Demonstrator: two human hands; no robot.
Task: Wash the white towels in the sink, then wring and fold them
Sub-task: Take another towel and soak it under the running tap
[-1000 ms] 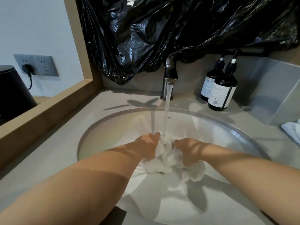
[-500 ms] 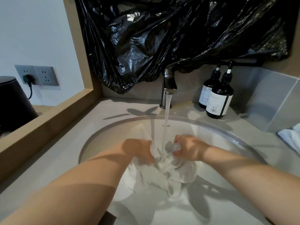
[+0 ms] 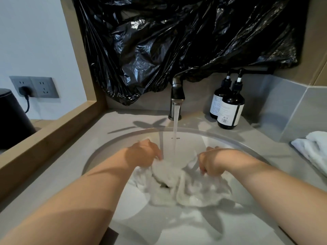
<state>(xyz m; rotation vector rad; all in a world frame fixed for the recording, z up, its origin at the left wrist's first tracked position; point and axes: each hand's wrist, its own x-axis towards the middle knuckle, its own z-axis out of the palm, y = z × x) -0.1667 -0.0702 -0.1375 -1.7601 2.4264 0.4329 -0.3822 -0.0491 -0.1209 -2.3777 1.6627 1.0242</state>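
There are two hands, left hand (image 3: 145, 153) and right hand (image 3: 211, 161), at 6 o'clock. Two towels show: a wet towel (image 3: 178, 184) in the single sink (image 3: 231, 145) and a second towel (image 3: 312, 149) at 3 o'clock. Two bottles, front bottle (image 3: 230, 112) and rear bottle (image 3: 218, 103), stand at 1 o'clock. One faucet (image 3: 177, 96) and one black bag (image 3: 177, 41) are at 12. Two sockets (image 3: 44, 87) with one plug (image 3: 24, 89) are at 9.

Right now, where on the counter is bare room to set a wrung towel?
Bare countertop lies left of the sink, between its rim and the wooden ledge, and behind it left of the faucet. The right side is crowded: two pump bottles, then a white towel.
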